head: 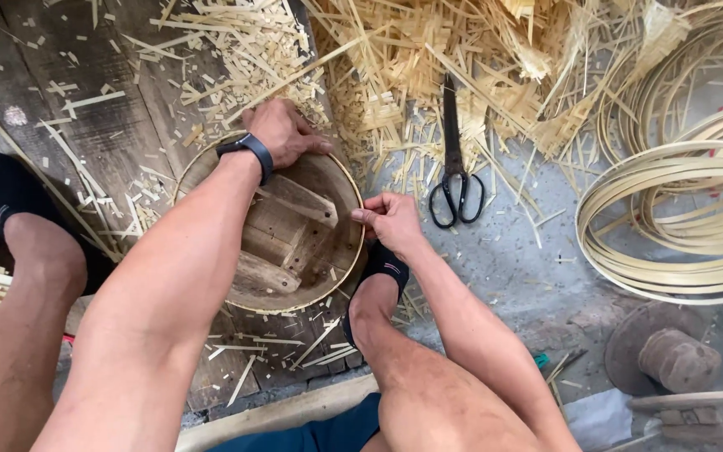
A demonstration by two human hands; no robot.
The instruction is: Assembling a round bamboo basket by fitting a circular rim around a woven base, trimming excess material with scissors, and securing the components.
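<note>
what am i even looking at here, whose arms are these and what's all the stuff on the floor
This is one picture from a camera worn on a person's head, looking down at their own arms, knees and dark-socked feet. The left hand rests on the far rim of a round wooden frame with crossed slats inside; a dark wristband sits on that wrist. The right hand pinches the frame's thin rim on the near right side. The frame lies on dark wooden boards. Beyond it are a heap of pale bamboo offcuts and black scissors lying on the grey floor. Coils of bamboo strip lie to the right.
</note>
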